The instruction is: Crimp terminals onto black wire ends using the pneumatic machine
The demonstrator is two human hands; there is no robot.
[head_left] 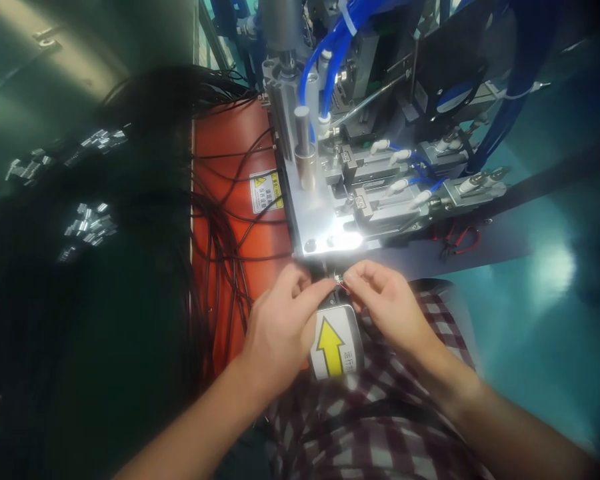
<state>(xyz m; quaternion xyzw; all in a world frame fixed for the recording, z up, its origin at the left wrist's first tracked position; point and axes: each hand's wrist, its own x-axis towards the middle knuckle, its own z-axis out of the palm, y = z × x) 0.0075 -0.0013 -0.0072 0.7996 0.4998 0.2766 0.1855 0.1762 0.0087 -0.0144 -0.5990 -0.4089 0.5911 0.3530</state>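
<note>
My left hand (287,320) and my right hand (385,293) meet just in front of the metal machine block (325,230). Between their fingertips is a small white connector with thin coloured wires (339,279), some green and red. Thumb and fingers of my left hand pinch at its left side. My right hand pinches the thin wires on the right. A black part lies under the fingers, above a white label with a yellow arrow (330,343). The fingertips partly hide the connector.
Black cables (220,247) run over an orange surface (260,280) on the left, with a warning label (267,192). Shiny small metal parts (90,223) lie in piles further left. Blue air hoses (330,60) and cylinders stand behind. Red-handled pliers (465,240) lie at right.
</note>
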